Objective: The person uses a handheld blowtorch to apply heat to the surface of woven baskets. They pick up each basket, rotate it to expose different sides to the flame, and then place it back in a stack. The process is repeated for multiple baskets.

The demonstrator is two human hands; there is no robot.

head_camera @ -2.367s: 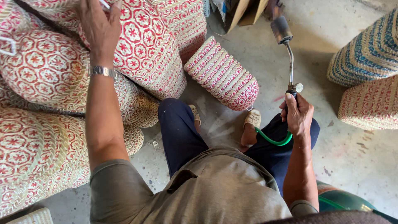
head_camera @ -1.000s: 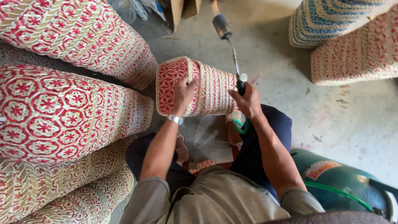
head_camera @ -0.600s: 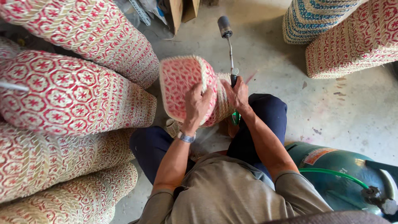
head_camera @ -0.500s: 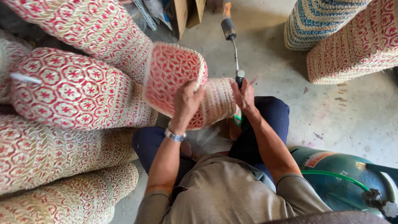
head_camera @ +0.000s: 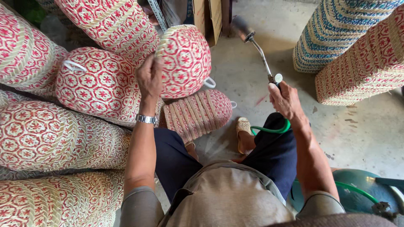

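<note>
— Hands first: what is each one on?

— Left hand, with a wristwatch just below it, is closed on the rim of a red-and-cream woven basket, fingers curled over the edge, holding it up with its patterned bottom turned toward the camera. Right hand is clamped around the handle of a gas torch, whose metal tube slants up and away from the hand to a dark nozzle.

— And close by them?

— Under the right hand a green hose loops across the person's dark trousers; lower right of that arm sits a green gas cylinder. Below the left hand a second woven basket lies on its side on the concrete floor, just beside a sandalled foot.

— Farther out?

— Left of the left hand, more red patterned baskets are stacked on their sides. Beyond the right hand, well apart, stand a blue-striped basket stack and a red one touching it.
</note>
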